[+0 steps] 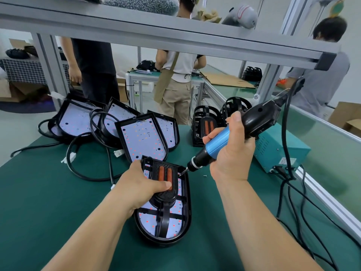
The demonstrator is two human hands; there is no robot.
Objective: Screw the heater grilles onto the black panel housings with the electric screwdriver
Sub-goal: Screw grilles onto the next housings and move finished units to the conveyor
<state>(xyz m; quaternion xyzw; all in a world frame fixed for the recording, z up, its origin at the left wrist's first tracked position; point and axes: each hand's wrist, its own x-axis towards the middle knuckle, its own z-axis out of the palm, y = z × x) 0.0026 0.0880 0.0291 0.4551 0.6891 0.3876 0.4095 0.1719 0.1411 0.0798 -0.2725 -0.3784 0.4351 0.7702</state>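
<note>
Screwdriver (216, 142) wrapped by right grip (232, 153); left grip (142, 184) clasps grille (167, 194).

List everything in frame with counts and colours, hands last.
panel housing: one, black with white LED board, front centre of mat
heater grille: one, black with orange elements, seated on that housing
electric screwdriver: one, blue and black, tip at the grille's right edge
waiting housings: four, black and white, leaning at back left
spare grilles: at least two, black, back right
power supply box: one, teal, right edge
loose screw: one, pale, on mat right of the housing
table mat: one, green
bystanders: three, behind the bench
left hand: grips the heater grille
right hand: grips the electric screwdriver
</note>
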